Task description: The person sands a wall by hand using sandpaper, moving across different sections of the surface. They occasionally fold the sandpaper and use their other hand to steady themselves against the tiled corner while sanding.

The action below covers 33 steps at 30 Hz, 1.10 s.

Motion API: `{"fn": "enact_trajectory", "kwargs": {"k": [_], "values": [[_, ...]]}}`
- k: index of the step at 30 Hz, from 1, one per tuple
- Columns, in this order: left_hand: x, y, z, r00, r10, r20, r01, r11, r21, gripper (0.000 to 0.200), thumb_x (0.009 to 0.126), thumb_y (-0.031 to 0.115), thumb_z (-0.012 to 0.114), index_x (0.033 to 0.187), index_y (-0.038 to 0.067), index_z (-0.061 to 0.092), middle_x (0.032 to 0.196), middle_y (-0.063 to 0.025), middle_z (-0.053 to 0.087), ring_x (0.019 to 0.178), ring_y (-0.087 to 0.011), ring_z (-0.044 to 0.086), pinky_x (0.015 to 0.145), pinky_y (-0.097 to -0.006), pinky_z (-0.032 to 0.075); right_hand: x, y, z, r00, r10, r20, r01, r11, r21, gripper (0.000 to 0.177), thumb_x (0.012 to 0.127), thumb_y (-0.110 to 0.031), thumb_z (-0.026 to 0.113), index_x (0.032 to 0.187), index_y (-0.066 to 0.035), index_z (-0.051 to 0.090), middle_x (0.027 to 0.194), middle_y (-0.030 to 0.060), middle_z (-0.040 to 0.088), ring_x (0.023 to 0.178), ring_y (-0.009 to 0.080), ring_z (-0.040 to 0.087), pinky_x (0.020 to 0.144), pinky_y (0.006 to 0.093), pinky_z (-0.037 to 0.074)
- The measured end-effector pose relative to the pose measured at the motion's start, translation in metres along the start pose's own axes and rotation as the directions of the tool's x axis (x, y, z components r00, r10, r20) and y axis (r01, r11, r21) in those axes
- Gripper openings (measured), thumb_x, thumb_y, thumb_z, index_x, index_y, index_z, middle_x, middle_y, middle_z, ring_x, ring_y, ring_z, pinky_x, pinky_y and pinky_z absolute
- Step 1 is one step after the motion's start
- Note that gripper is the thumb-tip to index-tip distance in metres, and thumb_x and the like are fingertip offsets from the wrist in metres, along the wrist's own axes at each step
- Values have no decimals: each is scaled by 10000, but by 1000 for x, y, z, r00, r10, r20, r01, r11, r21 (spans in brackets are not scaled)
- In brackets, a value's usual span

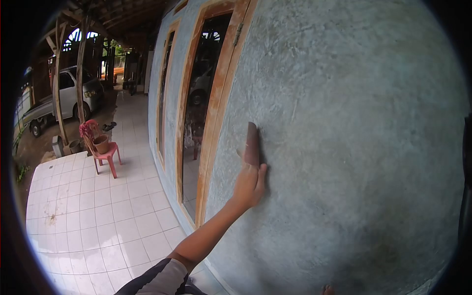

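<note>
My left hand [250, 184] reaches up from the lower left, its fingers closed round a flat reddish-brown hand tool [252, 143] with a rounded upper end. The tool stands nearly upright against the grey plastered wall [354, 123], and a shadow falls along its right side. Its lower part is hidden in my grip, and I cannot tell its exact kind. At the bottom edge of the view, only small fingertips of my right hand [328, 290] show in front of the wall.
Left of the hand is a wooden window frame [219, 113] with dark glass. White floor tiles [118, 211] run along the wall. A red plastic chair [109, 156] bears a brown pot [101, 144]. Beyond stand wooden posts [80, 73] and a silver pickup [69, 93].
</note>
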<state>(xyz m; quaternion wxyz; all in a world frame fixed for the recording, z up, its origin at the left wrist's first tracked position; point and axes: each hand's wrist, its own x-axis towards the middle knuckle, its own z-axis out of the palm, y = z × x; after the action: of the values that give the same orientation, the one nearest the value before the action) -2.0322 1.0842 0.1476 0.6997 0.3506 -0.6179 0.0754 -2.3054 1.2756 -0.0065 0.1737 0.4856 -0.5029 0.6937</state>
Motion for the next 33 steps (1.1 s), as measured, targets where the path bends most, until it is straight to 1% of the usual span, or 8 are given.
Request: {"fn": "enact_trajectory", "kwargs": {"k": [2,4,14,17,19,22,24,33], "values": [[-1,-22,11,995,-99,-23,101,988,116,710,970,78,489,1543,-107,114,1639,-283,103,1517,-456,104,1237,-506,114,2,-3,0,974,213,-80,-201,970,135,617,958,-393,514,1340,75,386,1301,261,459,1205,398,439,1027,540,379],[-10,-17,13,996,-83,-16,85,981,175,686,965,48,451,1561,-63,130,1643,-272,115,1522,-449,99,1237,-492,106,6,8,-9,982,-163,99,168,985,-48,662,960,-394,498,1379,99,356,1379,285,381,1310,438,360,1129,572,288],[-9,-52,-27,970,-52,237,9,984,181,620,1077,303,320,1562,-53,172,1656,-239,108,1532,-422,82,1236,-466,109,-2,27,17,999,-19,39,31,946,-322,837,1004,-477,465,1505,108,138,1512,321,224,1417,451,231,1179,590,195],[-6,-80,-26,972,-231,-38,233,970,71,595,1021,171,422,1559,-9,243,1651,-215,166,1525,-421,131,1230,-491,156,14,18,31,989,-144,15,141,931,-337,913,992,-537,482,1528,101,110,1553,321,172,1440,425,209,1188,571,191],[-13,-72,-33,991,-103,85,91,987,132,610,1015,153,437,1564,-2,222,1648,-203,192,1520,-431,138,1229,-502,151,32,5,43,798,598,-70,-557,778,290,949,984,-555,493,1533,116,106,1588,323,122,1465,403,189,1194,557,191],[-11,-81,-42,958,-65,278,18,986,166,609,1026,182,394,1558,-44,201,1653,-245,120,1531,-432,84,1236,-492,97,31,69,48,946,281,-165,-258,955,148,971,959,-567,537,1559,73,121,1626,305,68,1488,430,159,1190,580,177],[-7,-97,-42,975,-209,73,204,976,69,623,994,148,432,1556,-28,229,1646,-247,150,1527,-440,96,1234,-507,114,27,85,55,956,260,-134,-238,958,160,961,957,-560,542,1553,71,131,1619,303,80,1483,428,168,1186,577,183],[17,-94,-52,989,-121,85,112,988,106,657,959,134,513,1557,15,268,1636,-217,217,1517,-424,163,1227,-518,159,30,67,106,983,69,169,-111,961,254,868,940,-497,585,1505,52,220,1556,285,187,1433,412,251,1151,554,236]]}}
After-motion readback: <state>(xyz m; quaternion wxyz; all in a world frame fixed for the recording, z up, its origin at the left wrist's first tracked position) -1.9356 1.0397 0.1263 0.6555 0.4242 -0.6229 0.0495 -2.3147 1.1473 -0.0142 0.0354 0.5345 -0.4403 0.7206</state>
